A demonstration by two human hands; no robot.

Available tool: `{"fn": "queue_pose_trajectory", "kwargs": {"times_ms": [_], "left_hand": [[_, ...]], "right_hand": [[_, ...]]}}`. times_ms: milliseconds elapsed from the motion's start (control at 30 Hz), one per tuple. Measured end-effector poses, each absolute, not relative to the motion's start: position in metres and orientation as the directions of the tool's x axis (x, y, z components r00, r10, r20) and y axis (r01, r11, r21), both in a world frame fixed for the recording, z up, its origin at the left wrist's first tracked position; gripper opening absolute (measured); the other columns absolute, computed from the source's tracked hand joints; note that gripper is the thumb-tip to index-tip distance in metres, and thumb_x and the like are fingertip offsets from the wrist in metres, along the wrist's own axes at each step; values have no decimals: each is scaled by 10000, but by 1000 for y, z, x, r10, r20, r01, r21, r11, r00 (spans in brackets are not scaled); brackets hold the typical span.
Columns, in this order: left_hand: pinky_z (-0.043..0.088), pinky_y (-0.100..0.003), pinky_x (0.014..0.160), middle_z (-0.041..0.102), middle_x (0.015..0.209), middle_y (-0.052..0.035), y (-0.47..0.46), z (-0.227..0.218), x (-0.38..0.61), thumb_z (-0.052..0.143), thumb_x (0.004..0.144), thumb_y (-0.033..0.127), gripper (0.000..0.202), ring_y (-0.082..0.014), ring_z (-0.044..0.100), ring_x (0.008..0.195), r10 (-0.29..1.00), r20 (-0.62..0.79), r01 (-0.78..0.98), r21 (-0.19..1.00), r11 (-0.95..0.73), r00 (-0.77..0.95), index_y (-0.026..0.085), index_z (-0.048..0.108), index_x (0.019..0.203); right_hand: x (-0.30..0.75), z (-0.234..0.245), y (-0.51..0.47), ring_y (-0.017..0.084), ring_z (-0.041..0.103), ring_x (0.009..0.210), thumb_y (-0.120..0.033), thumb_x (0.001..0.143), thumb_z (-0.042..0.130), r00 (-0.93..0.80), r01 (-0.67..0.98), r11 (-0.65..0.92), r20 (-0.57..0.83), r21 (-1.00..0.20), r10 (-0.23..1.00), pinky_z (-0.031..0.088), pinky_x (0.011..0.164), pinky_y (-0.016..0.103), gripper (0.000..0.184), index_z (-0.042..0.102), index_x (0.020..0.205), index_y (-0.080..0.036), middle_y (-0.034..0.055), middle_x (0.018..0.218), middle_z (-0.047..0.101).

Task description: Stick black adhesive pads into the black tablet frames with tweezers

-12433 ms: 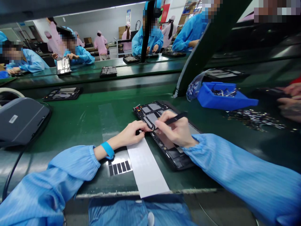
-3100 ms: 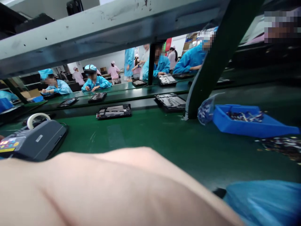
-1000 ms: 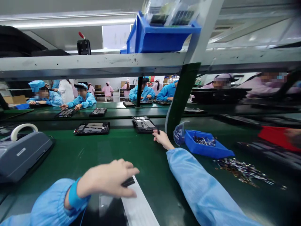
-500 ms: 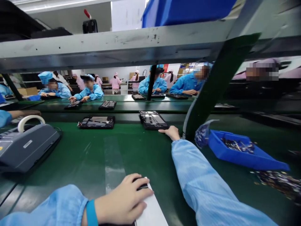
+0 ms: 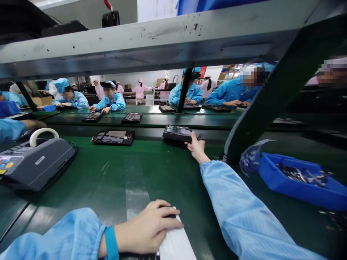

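Note:
At the far side of the green work surface, my right hand (image 5: 197,147) grips the near right corner of an open-backed tablet (image 5: 177,133), thumb on top. The tablet is black-framed with grey inner parts showing, and it looks tilted. My left hand (image 5: 148,227) lies with fingers stretched over a flat white panel (image 5: 177,240) at the bottom, wearing a blue wristband (image 5: 111,242). Something dark shows under its fingers, mostly hidden. Another open-backed tablet (image 5: 113,138) lies to the left of the gripped one.
A grey tape dispenser (image 5: 40,164) with a tape roll stands at left. On the right, a blue bin (image 5: 300,180) holds small metal parts, beside a slanted green post (image 5: 260,101). A metal shelf beam (image 5: 151,43) crosses above. Several co-workers sit opposite; a co-worker's sleeve (image 5: 12,130) reaches in at left.
My right hand has closed on the tablet's corner, thumb now on top, and the tablet has tilted. The view has shifted slightly. My left hand stays on the white panel.

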State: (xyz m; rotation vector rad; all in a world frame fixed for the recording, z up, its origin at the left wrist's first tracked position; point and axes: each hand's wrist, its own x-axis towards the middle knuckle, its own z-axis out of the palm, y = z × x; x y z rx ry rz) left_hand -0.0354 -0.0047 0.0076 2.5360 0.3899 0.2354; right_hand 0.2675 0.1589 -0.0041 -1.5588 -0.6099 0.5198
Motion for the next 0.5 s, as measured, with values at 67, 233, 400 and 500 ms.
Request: {"fn": "queue_pose_trajectory", "kwargs": {"times_ms": [67,233,400,500], "left_hand": [[310,-369,1070,436,1350,-57,-5,7,-36,373,805,47,482,-198,341,1256,347,112,224,574,-788,931,211,472,1248],[341,-355,1055,393,1344,-127,-4,3,-34,406,832,104,385,-187,381,1247,449,153,233,686,-690,880,156,429,1214],[365,-384,1024,514,1224,-121,3,-3,-31,442,833,105,216,-215,427,1194,414,247,198,599,-776,876,143,558,1012],[332,-442,1026,558,1170,-107,5,-2,-30,436,867,137,199,-262,374,1220,345,271,224,394,-891,898,141,602,978]], "right_hand": [[262,-4,159,87,482,411,-503,841,487,745,0,-16,-11,-1000,667,312,316,164,368,382,976,-177,4,631,546],[252,-3,142,39,365,294,-384,861,510,706,-106,29,-54,-994,706,202,247,116,227,401,937,-200,-66,531,451],[249,-2,94,18,278,238,-236,856,525,630,-171,3,-107,-985,769,152,237,108,108,473,927,-174,-50,460,469],[250,1,40,10,230,216,-201,834,541,580,-191,-39,-145,-981,802,130,233,109,146,524,967,-143,-15,440,506]]}}
